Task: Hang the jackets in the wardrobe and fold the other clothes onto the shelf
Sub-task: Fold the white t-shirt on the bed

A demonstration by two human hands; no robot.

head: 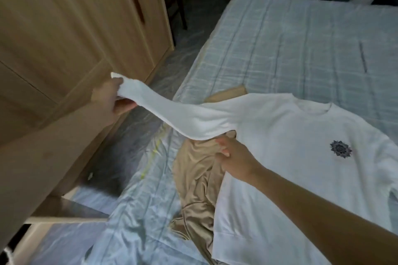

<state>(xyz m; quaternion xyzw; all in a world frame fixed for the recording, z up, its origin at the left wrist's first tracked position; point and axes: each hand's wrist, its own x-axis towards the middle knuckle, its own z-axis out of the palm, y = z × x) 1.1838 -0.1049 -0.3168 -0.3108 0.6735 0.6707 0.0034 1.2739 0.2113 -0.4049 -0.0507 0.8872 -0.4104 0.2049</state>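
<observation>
My left hand (pixel 107 98) grips the white sweatshirt (pixel 290 157) cuff, sleeve pulled taut so it can fold in. Right hand (pixel 234 157) pinches the armpit edge as pivot; sweatshirt lies flat on the bed (pixel 301 45) over a tan garment (pixel 198 178).

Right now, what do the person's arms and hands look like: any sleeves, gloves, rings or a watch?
Both forearms are bare as far as the frame shows: no sleeves, gloves or watch. The left hand and right hand show no rings or markings on the sides visible. Nails look short and unpainted, though the picture is soft.
</observation>
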